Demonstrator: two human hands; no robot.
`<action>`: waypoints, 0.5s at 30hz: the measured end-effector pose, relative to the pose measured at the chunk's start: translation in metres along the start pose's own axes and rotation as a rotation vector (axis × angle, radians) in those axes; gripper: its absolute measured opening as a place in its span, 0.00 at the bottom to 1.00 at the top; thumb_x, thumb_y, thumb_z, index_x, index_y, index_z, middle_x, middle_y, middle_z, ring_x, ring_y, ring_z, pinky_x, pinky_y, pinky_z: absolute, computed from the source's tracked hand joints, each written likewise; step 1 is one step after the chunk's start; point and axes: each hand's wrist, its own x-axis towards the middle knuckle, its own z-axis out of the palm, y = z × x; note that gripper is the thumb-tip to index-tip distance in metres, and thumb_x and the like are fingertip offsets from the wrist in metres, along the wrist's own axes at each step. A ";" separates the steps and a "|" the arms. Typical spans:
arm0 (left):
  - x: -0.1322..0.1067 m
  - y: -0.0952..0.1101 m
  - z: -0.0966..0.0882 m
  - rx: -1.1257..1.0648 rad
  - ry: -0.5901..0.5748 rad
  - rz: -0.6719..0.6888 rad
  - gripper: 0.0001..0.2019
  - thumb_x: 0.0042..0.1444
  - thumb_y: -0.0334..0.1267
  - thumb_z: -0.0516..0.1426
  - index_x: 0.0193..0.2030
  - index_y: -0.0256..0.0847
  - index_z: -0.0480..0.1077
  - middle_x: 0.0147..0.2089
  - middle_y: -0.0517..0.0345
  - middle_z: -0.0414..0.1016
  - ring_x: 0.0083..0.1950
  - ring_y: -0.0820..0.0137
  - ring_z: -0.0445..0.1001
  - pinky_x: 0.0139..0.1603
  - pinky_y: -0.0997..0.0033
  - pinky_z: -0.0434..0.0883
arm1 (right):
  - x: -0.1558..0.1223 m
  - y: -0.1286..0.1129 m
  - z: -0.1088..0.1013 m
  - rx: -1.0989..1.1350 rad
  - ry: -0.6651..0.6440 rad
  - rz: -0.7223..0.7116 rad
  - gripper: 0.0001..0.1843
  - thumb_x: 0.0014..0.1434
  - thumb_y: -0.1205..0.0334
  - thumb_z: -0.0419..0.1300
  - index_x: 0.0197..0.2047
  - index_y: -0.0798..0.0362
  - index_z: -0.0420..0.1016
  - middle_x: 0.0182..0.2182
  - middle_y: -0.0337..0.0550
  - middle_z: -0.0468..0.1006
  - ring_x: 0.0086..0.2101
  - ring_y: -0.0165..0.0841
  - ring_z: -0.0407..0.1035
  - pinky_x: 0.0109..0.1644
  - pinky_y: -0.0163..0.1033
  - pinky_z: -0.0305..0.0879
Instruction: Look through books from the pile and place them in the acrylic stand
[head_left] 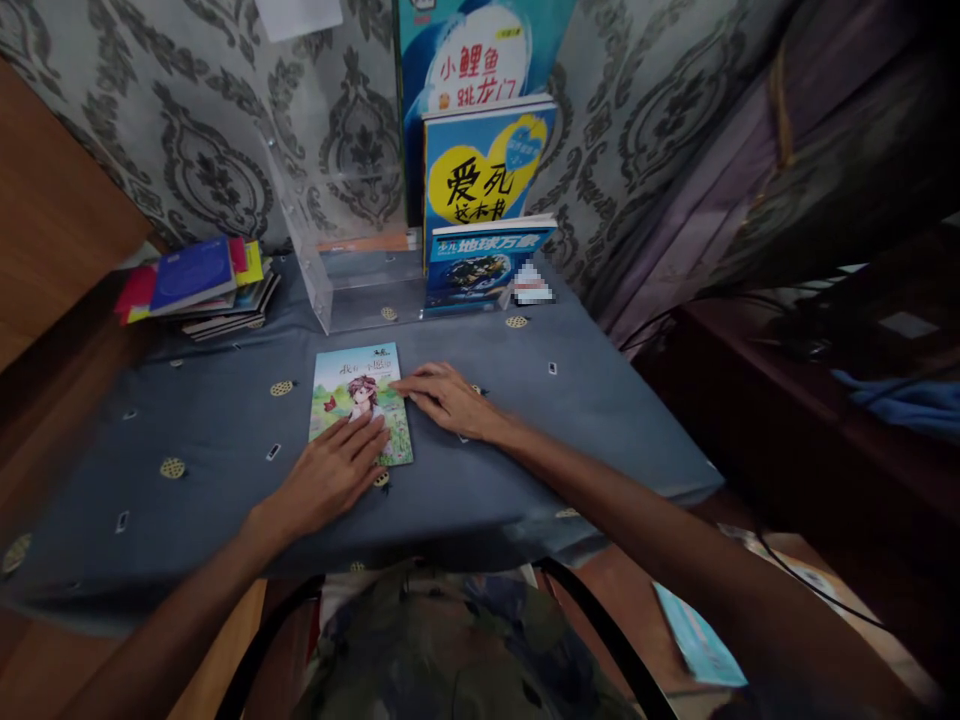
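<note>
A small book (341, 395) with a light blue and green cover, showing a drawn figure and a red butterfly, lies closed on the blue-grey tablecloth (510, 510). My left hand (337, 465) rests flat across the book's lower part, fingers stretched out and covering some of the picture. At the book's right edge, my right hand (442, 398) touches the cover with its fingertips, the other fingers loosely bent. Nothing is gripped in the left hand; the underside of the right hand is hidden.
Behind the book stands a clear acrylic rack (326, 290). Its right side holds a blue earth book (472, 275), a yellow-heart book (450, 150) and a tall teal book (420, 50). At the back left lies a stack of books (196, 275). A dark red cabinet (720, 400) stands right.
</note>
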 end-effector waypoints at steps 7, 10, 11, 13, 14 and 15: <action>0.001 0.003 -0.002 -0.008 0.047 0.030 0.17 0.71 0.39 0.49 0.56 0.33 0.72 0.57 0.44 0.77 0.60 0.60 0.74 0.58 0.59 0.73 | -0.048 -0.038 0.000 0.141 -0.076 -0.042 0.21 0.70 0.64 0.50 0.62 0.45 0.71 0.39 0.45 0.76 0.42 0.38 0.69 0.51 0.46 0.67; 0.003 0.005 -0.005 -0.022 0.023 0.035 0.15 0.71 0.39 0.49 0.55 0.34 0.72 0.54 0.43 0.78 0.56 0.60 0.76 0.54 0.59 0.75 | -0.052 -0.040 0.001 0.176 -0.060 -0.026 0.22 0.70 0.66 0.50 0.64 0.46 0.69 0.41 0.45 0.79 0.42 0.37 0.69 0.50 0.46 0.67; 0.003 0.006 -0.006 -0.025 0.016 0.035 0.15 0.71 0.38 0.49 0.55 0.34 0.71 0.53 0.43 0.78 0.55 0.60 0.76 0.53 0.59 0.75 | -0.052 -0.039 0.001 0.196 -0.050 -0.023 0.22 0.69 0.66 0.50 0.64 0.45 0.69 0.41 0.44 0.80 0.43 0.37 0.69 0.51 0.45 0.67; 0.005 0.007 -0.008 -0.023 0.003 0.031 0.14 0.71 0.35 0.48 0.53 0.35 0.72 0.51 0.44 0.78 0.51 0.61 0.76 0.49 0.61 0.76 | -0.052 -0.036 0.002 0.243 -0.032 -0.007 0.23 0.70 0.66 0.50 0.64 0.45 0.68 0.42 0.42 0.82 0.43 0.36 0.69 0.51 0.45 0.67; 0.005 0.008 -0.009 -0.023 -0.005 0.030 0.13 0.70 0.34 0.48 0.52 0.36 0.72 0.49 0.45 0.79 0.49 0.62 0.77 0.46 0.63 0.76 | -0.051 -0.035 0.002 0.264 -0.019 0.001 0.22 0.70 0.66 0.50 0.64 0.44 0.68 0.43 0.42 0.83 0.44 0.36 0.70 0.51 0.44 0.67; 0.006 0.008 -0.010 -0.024 -0.012 0.030 0.13 0.70 0.33 0.47 0.50 0.36 0.73 0.46 0.47 0.79 0.46 0.63 0.77 0.43 0.64 0.76 | -0.051 -0.035 0.002 0.279 -0.009 0.009 0.22 0.70 0.66 0.50 0.64 0.45 0.68 0.43 0.42 0.83 0.44 0.35 0.70 0.51 0.44 0.67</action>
